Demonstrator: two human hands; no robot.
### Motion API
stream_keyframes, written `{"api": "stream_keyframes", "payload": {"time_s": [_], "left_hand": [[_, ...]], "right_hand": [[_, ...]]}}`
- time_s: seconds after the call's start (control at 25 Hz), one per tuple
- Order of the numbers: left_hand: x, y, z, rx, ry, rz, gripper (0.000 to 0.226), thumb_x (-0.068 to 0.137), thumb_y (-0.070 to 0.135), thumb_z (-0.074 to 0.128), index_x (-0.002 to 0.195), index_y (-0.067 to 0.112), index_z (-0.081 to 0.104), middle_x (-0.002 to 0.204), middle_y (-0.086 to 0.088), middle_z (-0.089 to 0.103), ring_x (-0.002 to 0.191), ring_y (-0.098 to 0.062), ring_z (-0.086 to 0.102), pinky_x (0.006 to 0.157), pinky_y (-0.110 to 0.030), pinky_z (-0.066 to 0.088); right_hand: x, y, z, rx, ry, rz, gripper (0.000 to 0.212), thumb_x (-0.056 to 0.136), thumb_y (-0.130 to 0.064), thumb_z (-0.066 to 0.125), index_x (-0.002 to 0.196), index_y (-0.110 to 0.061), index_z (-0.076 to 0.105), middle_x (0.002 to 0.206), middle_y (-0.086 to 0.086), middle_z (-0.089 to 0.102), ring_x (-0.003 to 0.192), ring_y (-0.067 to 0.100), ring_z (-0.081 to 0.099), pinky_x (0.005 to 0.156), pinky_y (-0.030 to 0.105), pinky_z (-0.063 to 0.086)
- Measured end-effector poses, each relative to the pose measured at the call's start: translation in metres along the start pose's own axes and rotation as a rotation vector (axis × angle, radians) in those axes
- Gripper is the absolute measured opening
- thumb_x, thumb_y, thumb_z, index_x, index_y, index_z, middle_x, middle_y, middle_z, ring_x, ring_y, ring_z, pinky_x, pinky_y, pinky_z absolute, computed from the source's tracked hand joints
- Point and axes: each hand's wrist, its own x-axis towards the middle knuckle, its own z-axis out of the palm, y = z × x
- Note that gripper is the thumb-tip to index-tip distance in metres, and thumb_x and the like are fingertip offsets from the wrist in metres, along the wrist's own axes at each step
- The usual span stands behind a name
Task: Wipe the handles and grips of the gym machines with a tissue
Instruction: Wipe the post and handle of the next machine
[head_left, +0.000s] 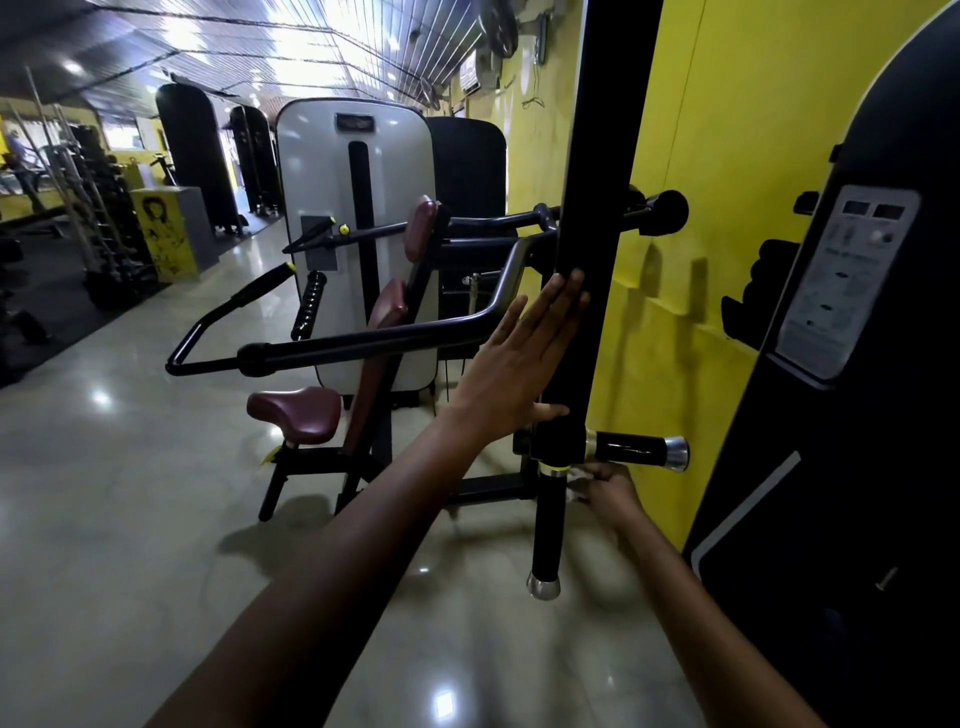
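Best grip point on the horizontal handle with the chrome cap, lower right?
Probably the black rubber sleeve of the horizontal handle, wrapped from below or the front. It sticks out sideways from the upright post, free to its chrome end; the right hand with the tissue is already beneath.

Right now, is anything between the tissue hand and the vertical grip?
Nothing visible. The right hand holds the tissue right beside the vertical grip, below the horizontal grip. The left hand rests flat on the post above.
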Motion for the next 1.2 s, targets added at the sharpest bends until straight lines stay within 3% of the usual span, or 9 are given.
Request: {"api": "stream_keyframes", "payload": {"time_s": [0.12, 0.24, 0.4, 0.56, 0.64, 0.8, 0.96, 1.08, 1.2], "left_hand": [[0.000, 0.000, 0.000, 0.018, -0.001, 0.003, 0.122, 0.072, 0.072, 0.061, 0.151, 0.005, -0.004, 0.159, -0.017, 0.000, 0.148, -0.030, -0.001, 0.121, -0.045, 0.008], [0.000, -0.001, 0.002, 0.011, 0.009, 0.013, 0.123, 0.072, 0.072, 0.061, 0.150, 0.005, -0.006, 0.158, -0.017, -0.001, 0.148, -0.030, 0.000, 0.121, -0.045, 0.008], [0.001, -0.002, 0.001, -0.002, 0.005, 0.017, 0.122, 0.071, 0.071, 0.062, 0.151, 0.005, -0.001, 0.160, -0.018, 0.004, 0.148, -0.030, 0.002, 0.121, -0.044, 0.007], [0.000, -0.002, 0.002, -0.003, 0.014, 0.024, 0.120, 0.071, 0.071, 0.062, 0.151, 0.005, 0.001, 0.159, -0.017, 0.003, 0.148, -0.030, 0.003, 0.121, -0.045, 0.008], [0.001, -0.002, 0.003, -0.010, 0.024, 0.028, 0.120, 0.071, 0.071, 0.062, 0.151, 0.005, 0.001, 0.158, -0.017, 0.002, 0.148, -0.030, 0.003, 0.121, -0.045, 0.009], [0.001, -0.004, 0.005, -0.001, 0.032, 0.026, 0.121, 0.071, 0.071, 0.062, 0.151, 0.005, 0.000, 0.159, -0.018, 0.004, 0.147, -0.027, -0.003, 0.121, -0.045, 0.009], [0.000, -0.004, 0.004, -0.001, 0.040, 0.033, 0.121, 0.071, 0.070, 0.063, 0.151, 0.004, 0.002, 0.159, -0.018, 0.006, 0.148, -0.030, 0.003, 0.121, -0.045, 0.009], [-0.001, -0.004, 0.001, 0.001, 0.051, 0.036, 0.119, 0.072, 0.071, 0.061, 0.151, 0.004, 0.002, 0.159, -0.018, 0.007, 0.148, -0.030, 0.002, 0.121, -0.045, 0.010], [-0.003, -0.006, 0.005, 0.053, 0.045, 0.061, 0.115, 0.077, 0.073, 0.053, 0.151, 0.006, -0.004, 0.159, -0.016, 0.001, 0.148, -0.029, 0.001, 0.121, -0.046, 0.011]], "right_hand": [[-0.003, 0.027, -0.017, -0.087, 0.013, -0.050, 0.008, 0.083, 0.007, 0.062, 0.080, 0.005, 0.070, 0.064, 0.002, 0.066, 0.061, 0.011, 0.062, 0.066, 0.025, 0.049], [-0.012, 0.057, -0.017, -0.228, -0.087, 0.009, 0.015, 0.085, 0.010, 0.059, 0.080, 0.024, 0.061, 0.063, 0.011, 0.060, 0.055, 0.014, 0.056, 0.056, 0.023, 0.047], [-0.002, 0.033, -0.004, -0.114, -0.094, -0.049, 0.030, 0.086, 0.016, 0.050, 0.073, -0.005, 0.068, 0.063, 0.010, 0.061, 0.054, 0.015, 0.055, 0.054, 0.024, 0.045], [-0.003, 0.048, -0.011, -0.052, -0.020, -0.073, 0.021, 0.085, 0.009, 0.059, 0.086, -0.007, 0.071, 0.072, -0.004, 0.070, 0.071, 0.013, 0.065, 0.066, 0.025, 0.051], [-0.014, 0.077, -0.014, -0.135, 0.006, 0.003, 0.025, 0.082, 0.012, 0.061, 0.075, -0.010, 0.071, 0.061, -0.008, 0.067, 0.064, 0.012, 0.061, 0.061, 0.024, 0.049], [-0.031, 0.100, -0.011, -0.282, -0.044, 0.061, 0.056, 0.078, 0.022, 0.056, 0.043, -0.023, 0.056, 0.039, -0.010, 0.050, 0.040, -0.003, 0.047, 0.050, 0.021, 0.038], [-0.012, 0.049, 0.002, -0.257, -0.013, 0.004, 0.043, 0.081, 0.020, 0.050, 0.053, -0.012, 0.059, 0.047, -0.002, 0.056, 0.048, 0.013, 0.054, 0.049, 0.021, 0.043], [-0.011, 0.010, 0.000, -0.142, 0.037, -0.109, 0.028, 0.081, 0.009, 0.059, 0.069, -0.013, 0.071, 0.063, 0.000, 0.068, 0.065, 0.015, 0.062, 0.056, 0.014, 0.046], [-0.052, 0.006, -0.001, -0.454, 0.261, -0.373, 0.013, 0.084, -0.014, 0.060, 0.082, -0.010, 0.072, 0.078, 0.001, 0.068, 0.073, 0.011, 0.059, 0.062, 0.000, 0.037]]}}
